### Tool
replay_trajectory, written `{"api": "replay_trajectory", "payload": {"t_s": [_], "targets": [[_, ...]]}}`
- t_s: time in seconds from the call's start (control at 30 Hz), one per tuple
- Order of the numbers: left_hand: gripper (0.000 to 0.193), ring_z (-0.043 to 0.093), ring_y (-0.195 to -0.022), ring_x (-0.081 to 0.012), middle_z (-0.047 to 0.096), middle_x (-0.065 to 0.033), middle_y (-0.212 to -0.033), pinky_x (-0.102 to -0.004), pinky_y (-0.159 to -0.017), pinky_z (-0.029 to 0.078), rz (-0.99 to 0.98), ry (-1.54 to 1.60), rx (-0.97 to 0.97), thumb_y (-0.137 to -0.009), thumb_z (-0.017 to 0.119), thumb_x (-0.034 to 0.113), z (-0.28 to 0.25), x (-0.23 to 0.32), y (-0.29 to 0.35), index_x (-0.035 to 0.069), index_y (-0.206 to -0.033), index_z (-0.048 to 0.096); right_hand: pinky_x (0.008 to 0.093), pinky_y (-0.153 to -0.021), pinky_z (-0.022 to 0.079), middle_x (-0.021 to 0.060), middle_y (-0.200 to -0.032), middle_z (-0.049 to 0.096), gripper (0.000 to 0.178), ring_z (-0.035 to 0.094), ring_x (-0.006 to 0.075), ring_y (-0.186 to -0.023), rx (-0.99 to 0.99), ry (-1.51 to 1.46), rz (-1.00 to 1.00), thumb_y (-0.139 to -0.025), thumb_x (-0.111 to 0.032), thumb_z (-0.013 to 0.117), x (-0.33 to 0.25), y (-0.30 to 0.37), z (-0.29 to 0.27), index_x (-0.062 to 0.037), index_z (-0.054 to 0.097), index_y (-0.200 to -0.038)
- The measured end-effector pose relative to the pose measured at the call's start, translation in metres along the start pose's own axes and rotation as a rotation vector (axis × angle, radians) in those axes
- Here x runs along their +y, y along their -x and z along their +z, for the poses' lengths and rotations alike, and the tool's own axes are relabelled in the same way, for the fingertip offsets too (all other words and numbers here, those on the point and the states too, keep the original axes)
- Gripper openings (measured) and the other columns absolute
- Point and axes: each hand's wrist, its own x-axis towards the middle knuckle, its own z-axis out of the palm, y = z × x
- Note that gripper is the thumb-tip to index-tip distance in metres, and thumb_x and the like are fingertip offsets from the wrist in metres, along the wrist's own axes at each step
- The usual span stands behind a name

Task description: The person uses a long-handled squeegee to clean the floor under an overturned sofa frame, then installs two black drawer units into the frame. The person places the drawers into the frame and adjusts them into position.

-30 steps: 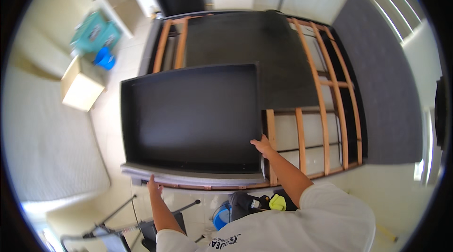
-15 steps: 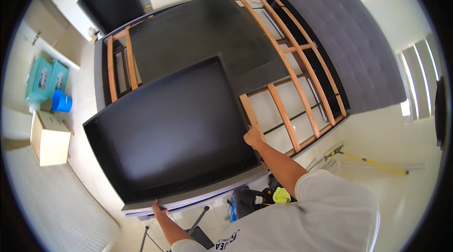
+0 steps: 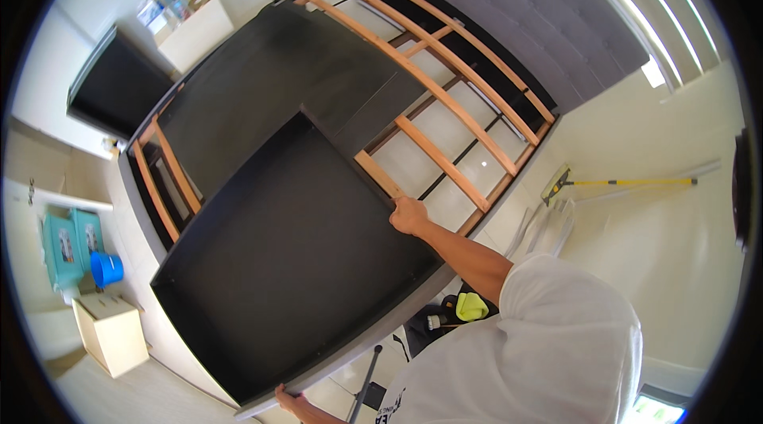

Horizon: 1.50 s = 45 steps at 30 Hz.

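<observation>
A large, shallow black drawer (image 3: 294,241) with a grey padded front edge lies across the near side of a bed frame. My right hand (image 3: 409,216) is closed round the drawer's right side wall, beside the end of a wooden slat (image 3: 379,174). Down at the near left corner, my left hand (image 3: 289,398) grips the padded front edge, its fingers partly hidden beneath. Beyond the drawer, a dark panel (image 3: 262,66) covers the middle of the slatted frame (image 3: 453,122).
A grey tufted headboard (image 3: 509,19) rises at far right. A yellow-handled pole (image 3: 628,182) leans by the right wall. Teal bins (image 3: 63,249), a blue bucket (image 3: 106,268) and a pale wooden box (image 3: 111,333) stand left. Near my body lies a bright yellow-green cloth (image 3: 471,306).
My view has turned, so the bed and headboard appear shifted left and rotated. Both hands keep their hold on the drawer, which looks little moved against the frame.
</observation>
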Motion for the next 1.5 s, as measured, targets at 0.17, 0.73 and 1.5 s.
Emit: {"api": "replay_trajectory", "payload": {"t_s": [0.17,0.73,1.5], "targets": [[0.032,0.050,-0.082,-0.0255,0.052,-0.0101,-0.087,-0.0464,-0.066,0.043,-0.026,-0.008,-0.156,-0.053,0.057,0.010,-0.010,-0.013,0.017,0.003,-0.084,0.053,0.0380,-0.070,0.043,0.0208,-0.077,0.057,0.035,0.055,0.0335,-0.076,0.012,0.008,0.016,-0.055,-0.009,0.048,0.039,0.019,-0.053,-0.0021,0.059,-0.087],[0.027,0.049,-0.078,-0.0261,0.051,-0.0108,-0.083,-0.0453,-0.064,0.043,0.215,-0.284,-0.539,-0.053,0.057,0.007,0.065,-0.104,0.305,0.001,-0.078,0.053,0.0368,-0.068,0.044,0.0194,-0.076,0.057,0.033,0.055,0.0332,-0.075,0.283,-0.298,0.428,-0.053,-0.010,0.051,0.362,0.146,-0.238,-0.0054,0.061,-0.084],[0.028,0.052,-0.058,-0.0291,0.050,-0.0162,-0.074,-0.0439,-0.046,0.043,0.261,-0.812,-0.797,-0.054,0.056,0.004,0.208,-0.329,0.551,-0.009,-0.077,0.047,0.0359,-0.051,0.042,0.0174,-0.057,0.055,0.017,0.056,0.0293,-0.056,0.591,-0.439,0.840,-0.051,-0.003,0.052,0.614,0.240,-0.356,0.0040,0.057,-0.065]]}}
